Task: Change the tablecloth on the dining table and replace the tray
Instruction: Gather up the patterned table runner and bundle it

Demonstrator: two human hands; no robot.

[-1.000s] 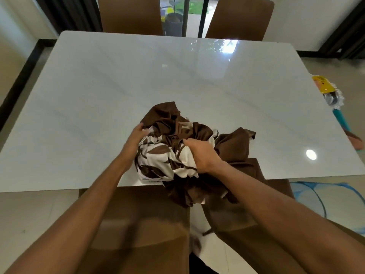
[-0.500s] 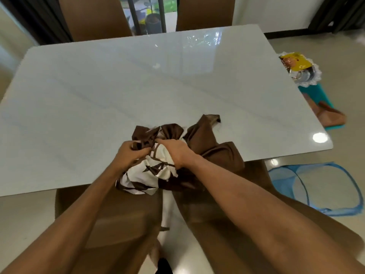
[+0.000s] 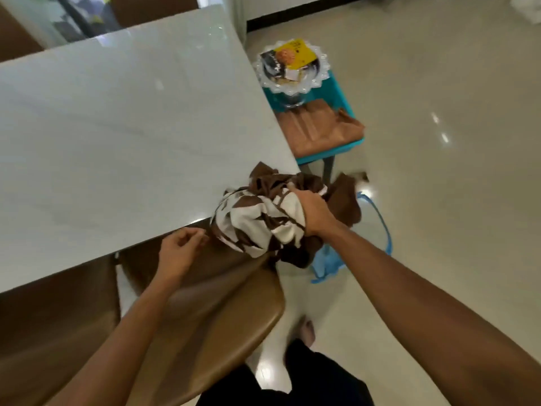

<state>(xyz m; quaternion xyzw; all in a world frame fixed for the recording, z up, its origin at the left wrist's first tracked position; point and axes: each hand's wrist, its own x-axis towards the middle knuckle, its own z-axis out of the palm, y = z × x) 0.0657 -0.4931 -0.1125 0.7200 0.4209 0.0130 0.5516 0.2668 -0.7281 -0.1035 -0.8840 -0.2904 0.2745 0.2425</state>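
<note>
Bunching under the right hand's fingers (image 3: 304, 200), the tablecloth (image 3: 257, 227) overhangs the table corner (image 3: 281, 159).

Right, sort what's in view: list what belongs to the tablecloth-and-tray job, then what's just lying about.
Job: bunched brown-and-white tablecloth in right hand; bare table; tray and folded brown cloth on teal stool; blue mesh basket.
Lying about: brown chair.

Both forearms are bare from the wrist back to the frame edge, with no sleeve, watch or ring showing on the left hand (image 3: 178, 253) or the right hand (image 3: 314, 213). Below the hands, dark black trousers (image 3: 310, 382) cover the legs, and one bare foot (image 3: 306, 329) shows beside them.
</note>
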